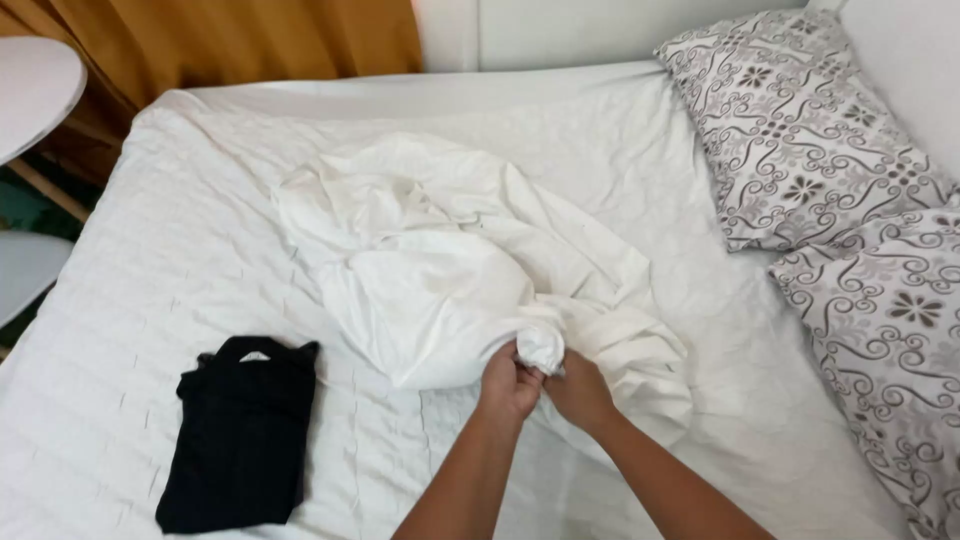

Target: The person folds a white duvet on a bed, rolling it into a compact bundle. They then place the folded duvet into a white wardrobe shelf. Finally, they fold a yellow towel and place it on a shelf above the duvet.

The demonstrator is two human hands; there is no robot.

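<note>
Spread across a white quilted bed, from left to right, are being shown a folded black garment and a crumpled white cotton sheet. A bunched edge of the sheet is being pinched between the left hand and right hand, both grips clamped on it; patterned pillows are lying rightward.

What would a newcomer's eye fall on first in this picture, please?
First, the crumpled white cotton sheet heaped mid-bed, its near edge bunched in the left hand and right hand. Next, the folded black garment lying apart at lower left. Two grey-patterned white pillows lie along the right side.
</note>
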